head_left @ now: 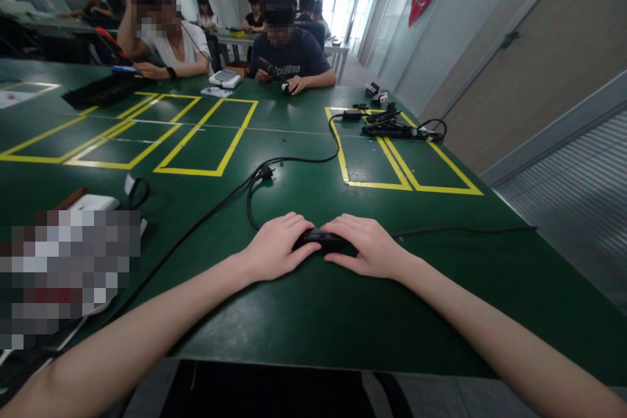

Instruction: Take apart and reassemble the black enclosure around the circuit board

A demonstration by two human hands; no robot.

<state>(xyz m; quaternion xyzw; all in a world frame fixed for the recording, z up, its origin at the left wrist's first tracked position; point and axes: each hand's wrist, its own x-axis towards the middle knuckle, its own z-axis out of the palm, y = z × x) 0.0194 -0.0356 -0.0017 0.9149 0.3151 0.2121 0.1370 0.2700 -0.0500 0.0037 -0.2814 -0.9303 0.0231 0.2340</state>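
Near the front of the green table, a black power adapter [323, 240] lies between my two hands. My left hand [279, 245] has its fingers wrapped over the adapter's left end, thumb along the near side. Gripping the right end in the same way is my right hand [367, 245]. Both ends of the adapter are hidden under the fingers. A cord loops from beside my left hand up to a black plug [265, 173] on the table. From beyond my right hand, a thin black cable [465, 230] runs toward the table's right edge.
Yellow tape rectangles [220, 172] mark the green table [313, 333]. A bundle of black cords and devices [386, 127] lies far right. At left are a white device [95, 202] and a blurred patch. A black tray [100, 88] sits far left. Two people [294, 55] sit opposite.
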